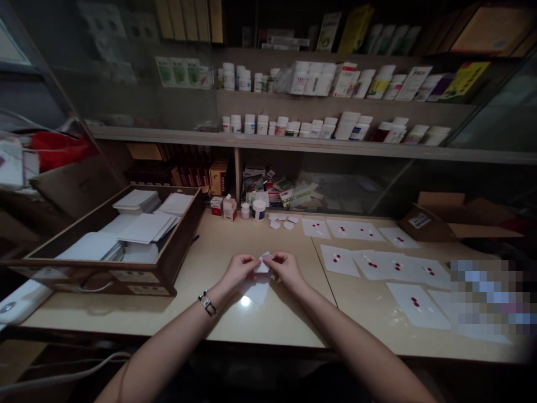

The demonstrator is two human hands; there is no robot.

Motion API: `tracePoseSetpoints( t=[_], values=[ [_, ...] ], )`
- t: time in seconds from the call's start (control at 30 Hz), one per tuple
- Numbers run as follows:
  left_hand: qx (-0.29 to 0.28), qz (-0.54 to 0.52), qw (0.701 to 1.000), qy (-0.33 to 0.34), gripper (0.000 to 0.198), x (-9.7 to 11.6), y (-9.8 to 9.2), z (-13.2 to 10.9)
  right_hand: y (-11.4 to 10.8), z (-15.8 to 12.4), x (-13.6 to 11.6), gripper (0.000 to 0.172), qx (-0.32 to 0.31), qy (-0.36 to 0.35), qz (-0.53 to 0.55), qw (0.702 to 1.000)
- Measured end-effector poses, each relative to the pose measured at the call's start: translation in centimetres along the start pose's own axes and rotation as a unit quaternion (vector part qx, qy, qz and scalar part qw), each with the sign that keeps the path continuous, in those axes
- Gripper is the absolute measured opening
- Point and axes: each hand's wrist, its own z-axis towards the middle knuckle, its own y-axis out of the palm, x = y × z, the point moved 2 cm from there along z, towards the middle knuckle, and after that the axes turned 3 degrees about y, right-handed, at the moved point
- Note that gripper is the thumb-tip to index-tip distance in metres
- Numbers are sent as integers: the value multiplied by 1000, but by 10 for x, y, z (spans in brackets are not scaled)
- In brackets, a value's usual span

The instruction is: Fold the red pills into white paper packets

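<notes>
Head view: a small folded white paper [264,263] is being pinched just above the bench [293,324], between the left hand [240,270] and the right hand [287,270]. Hands are being held close together, thumbs and fingertips closed on the paper. Outer fingers are being partly hidden; whether anything is being enclosed in the folds can't be told. A white sheet [257,294] is being overlapped from above; whether it is joined to the folded piece can't be told. Forearms [168,347] are being cut off by the lower frame edge.

Right side: rows of white sheets [423,319] are being topped with red and white pills [415,301]; near right end is being masked by a pixelated patch [493,296], so no exact count. Small white packets [274,225] are being seen near a white jar [259,210], contents hidden.

Left: drawer [172,280] is being occupied by stacked paper [145,226], lower layers covered. Cardboard box [428,221] interior is being mostly hidden. Shelf bottles [262,126] are being dimly lit, labels unreadable.
</notes>
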Motion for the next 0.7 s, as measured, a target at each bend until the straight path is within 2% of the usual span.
tracePoseSetpoints(
  t=[0.2, 0.3, 0.47, 0.57, 0.7],
  values=[
    [-20, -9, 1000, -8, 35, -5, 1, 3, 0, -4, -1, 31, 39, -59, -73, 995],
    [-24, 4, 1000, -7, 34, -6, 0, 4, 1, -6, -4, 23, 44, -123, -122, 984],
    [-27, 23, 999, 4, 32, -5, -1, 3, 1, -11, -9, 11, 44, -183, -180, 965],
    [-34, 14, 999, 11, 33, -4, -1, 1, 1, -16, -12, 15, 42, -260, -225, 938],
    [-41, -19, 999, -9, 32, -6, 0, -1, 0, -20, -11, 24, 34, -353, -315, 881]
  ],
)
